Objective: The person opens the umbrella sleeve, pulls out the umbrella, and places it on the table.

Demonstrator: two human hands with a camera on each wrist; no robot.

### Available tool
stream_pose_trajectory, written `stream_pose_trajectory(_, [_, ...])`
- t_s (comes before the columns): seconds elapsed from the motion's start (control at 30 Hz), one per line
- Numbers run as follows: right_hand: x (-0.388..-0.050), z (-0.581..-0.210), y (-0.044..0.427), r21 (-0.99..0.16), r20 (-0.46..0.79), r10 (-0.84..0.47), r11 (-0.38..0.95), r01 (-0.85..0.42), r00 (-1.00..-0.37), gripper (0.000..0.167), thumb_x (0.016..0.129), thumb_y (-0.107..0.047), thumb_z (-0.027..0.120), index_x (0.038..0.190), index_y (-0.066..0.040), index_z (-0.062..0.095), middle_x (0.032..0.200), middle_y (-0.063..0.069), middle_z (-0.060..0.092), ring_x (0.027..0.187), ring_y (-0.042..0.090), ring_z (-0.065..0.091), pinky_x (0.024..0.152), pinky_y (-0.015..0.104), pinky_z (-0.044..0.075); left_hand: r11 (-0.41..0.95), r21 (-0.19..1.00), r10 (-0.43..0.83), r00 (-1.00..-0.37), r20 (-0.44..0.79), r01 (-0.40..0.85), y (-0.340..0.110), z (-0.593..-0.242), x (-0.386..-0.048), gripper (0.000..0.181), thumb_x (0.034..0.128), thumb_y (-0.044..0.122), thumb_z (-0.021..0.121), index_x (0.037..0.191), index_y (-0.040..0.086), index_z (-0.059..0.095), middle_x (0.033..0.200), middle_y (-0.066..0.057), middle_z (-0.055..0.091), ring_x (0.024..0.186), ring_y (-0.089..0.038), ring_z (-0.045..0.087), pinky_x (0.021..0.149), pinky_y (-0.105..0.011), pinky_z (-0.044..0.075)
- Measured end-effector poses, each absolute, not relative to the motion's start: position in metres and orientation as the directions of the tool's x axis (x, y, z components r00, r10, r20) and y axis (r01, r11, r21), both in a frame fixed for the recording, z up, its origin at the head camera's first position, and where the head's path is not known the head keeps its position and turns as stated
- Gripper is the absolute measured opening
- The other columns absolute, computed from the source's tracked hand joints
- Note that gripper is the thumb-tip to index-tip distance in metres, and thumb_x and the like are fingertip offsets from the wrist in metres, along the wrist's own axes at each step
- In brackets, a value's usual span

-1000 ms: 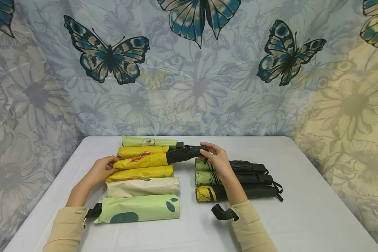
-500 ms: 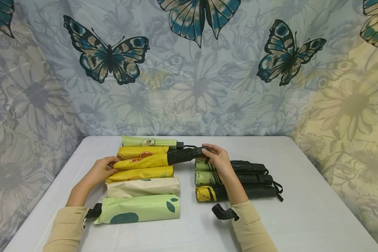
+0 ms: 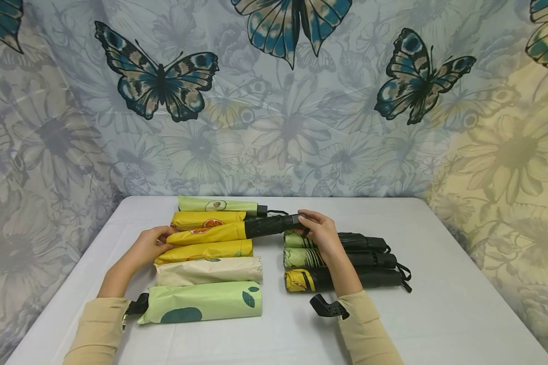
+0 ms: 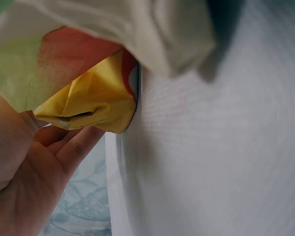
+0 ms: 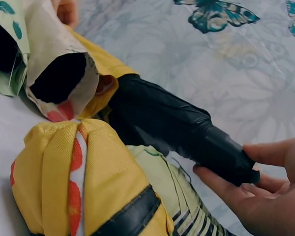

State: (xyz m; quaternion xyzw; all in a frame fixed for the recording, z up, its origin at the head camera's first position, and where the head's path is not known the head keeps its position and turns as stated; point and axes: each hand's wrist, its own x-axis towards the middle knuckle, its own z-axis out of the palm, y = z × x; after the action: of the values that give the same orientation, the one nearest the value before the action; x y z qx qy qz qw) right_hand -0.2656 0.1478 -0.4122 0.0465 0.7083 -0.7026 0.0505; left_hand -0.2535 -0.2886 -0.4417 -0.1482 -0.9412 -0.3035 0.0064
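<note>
One end of a yellow sleeve (image 3: 206, 234), printed with a fruit slice and set among five further sleeves (image 3: 208, 271), is pinched by the left hand (image 3: 148, 247). From its right-hand mouth projects a black folded umbrella (image 3: 270, 225), long axis nearly crosswise, free end pointing right and higher in the head view; the right hand (image 3: 324, 233) grips this end between thumb and fingers. Nearer, three rolled umbrellas (image 3: 374, 259) lie parallel; rightward, a broad stretch of white tabletop (image 3: 447, 274) runs to its edge.

Black umbrella (image 3: 271, 225) partly inside yellow sleeve (image 3: 212, 234)
</note>
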Motion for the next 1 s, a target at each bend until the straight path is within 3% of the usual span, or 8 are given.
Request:
stream_pose_trajectory(0.13, [-0.265, -0.412, 0.151, -0.989, -0.145, -0.017, 0.021, 0.144, -0.989, 0.040, 0.098, -0.021, 0.060, 0.136, -0.010, 0.056, 0.137, 0.019, 0.057, 0.083, 0.009, 0.071, 0.058, 0.017, 0.039, 0.777, 0.563, 0.279, -0.956, 0.094, 0.282, -0.289, -0.441, -0.253, 0.016, 0.0865, -0.001, 0.068, 0.102, 0.000, 0.066, 0.101, -0.019, 0.066, 0.089, -0.029, 0.065, 0.074, -0.041, 0.059])
stream_pose_trajectory(0.3, [-0.264, -0.412, 0.155, -0.991, -0.131, -0.039, 0.028, 0.130, -0.991, 0.041, 0.098, -0.021, 0.060, 0.137, -0.012, 0.055, 0.138, 0.018, 0.057, 0.090, 0.016, 0.072, 0.051, 0.020, 0.028, 0.782, 0.557, 0.279, -0.956, 0.086, 0.278, -0.290, -0.442, -0.253, 0.016, 0.0865, -0.002, 0.068, 0.103, -0.002, 0.065, 0.100, -0.019, 0.066, 0.090, -0.032, 0.065, 0.075, -0.042, 0.059])
stream_pose_trajectory(0.4, [-0.264, -0.411, 0.157, -0.991, -0.131, -0.011, 0.024, 0.131, -0.991, 0.041, 0.098, -0.021, 0.060, 0.137, -0.011, 0.055, 0.137, 0.018, 0.057, 0.093, 0.018, 0.072, 0.061, 0.018, 0.042, 0.788, 0.549, 0.279, -0.956, 0.085, 0.279, -0.291, -0.442, -0.252, 0.018, 0.0861, -0.002, 0.068, 0.103, -0.003, 0.065, 0.100, -0.020, 0.066, 0.090, -0.033, 0.065, 0.075, -0.043, 0.059])
stream_pose_trajectory(0.5, [-0.265, -0.411, 0.162, -0.992, -0.130, 0.034, 0.008, 0.130, -0.991, 0.040, 0.098, -0.019, 0.060, 0.137, -0.008, 0.056, 0.134, 0.017, 0.057, 0.094, 0.018, 0.071, 0.084, 0.027, 0.055, 0.798, 0.534, 0.279, -0.957, 0.081, 0.278, -0.293, -0.441, -0.251, 0.017, 0.0861, -0.002, 0.068, 0.102, -0.002, 0.065, 0.098, -0.018, 0.067, 0.089, -0.032, 0.065, 0.075, -0.043, 0.058])
stream_pose_trajectory(0.53, [-0.264, -0.411, 0.164, -0.991, -0.130, 0.047, -0.001, 0.130, -0.990, 0.040, 0.098, -0.018, 0.059, 0.136, -0.007, 0.056, 0.134, 0.017, 0.056, 0.095, 0.019, 0.071, 0.094, 0.033, 0.055, 0.801, 0.531, 0.280, -0.957, 0.080, 0.278, -0.294, -0.441, -0.251, 0.016, 0.0860, -0.002, 0.068, 0.102, -0.001, 0.065, 0.097, -0.018, 0.067, 0.089, -0.031, 0.065, 0.076, -0.043, 0.058])
stream_pose_trajectory(0.63, [-0.264, -0.410, 0.172, -0.991, -0.131, 0.050, -0.030, 0.130, -0.990, 0.040, 0.099, -0.016, 0.058, 0.137, -0.005, 0.054, 0.134, 0.016, 0.054, 0.094, 0.019, 0.072, 0.104, 0.040, 0.051, 0.806, 0.522, 0.284, -0.956, 0.073, 0.279, -0.295, -0.440, -0.251, 0.015, 0.0863, -0.002, 0.068, 0.101, 0.000, 0.065, 0.095, -0.015, 0.067, 0.088, -0.029, 0.064, 0.076, -0.044, 0.058])
stream_pose_trajectory(0.77, [-0.263, -0.409, 0.181, -0.989, -0.132, 0.042, -0.068, 0.129, -0.990, 0.042, 0.099, -0.016, 0.057, 0.139, -0.005, 0.052, 0.138, 0.017, 0.050, 0.090, 0.012, 0.071, 0.105, 0.040, 0.051, 0.807, 0.520, 0.288, -0.955, 0.065, 0.279, -0.296, -0.439, -0.251, 0.015, 0.0865, 0.000, 0.068, 0.101, -0.001, 0.065, 0.095, -0.016, 0.067, 0.088, -0.030, 0.064, 0.076, -0.044, 0.058])
stream_pose_trajectory(1.0, [-0.260, -0.402, 0.195, -0.991, -0.111, 0.064, -0.086, 0.105, -0.992, 0.046, 0.099, -0.017, 0.058, 0.142, -0.003, 0.048, 0.139, 0.013, 0.048, 0.089, 0.006, 0.069, 0.096, 0.030, 0.056, 0.801, 0.537, 0.282, -0.958, 0.053, 0.265, -0.293, -0.440, -0.252, 0.013, 0.0870, -0.001, 0.067, 0.100, 0.000, 0.066, 0.095, -0.016, 0.067, 0.088, -0.029, 0.064, 0.075, -0.043, 0.058])
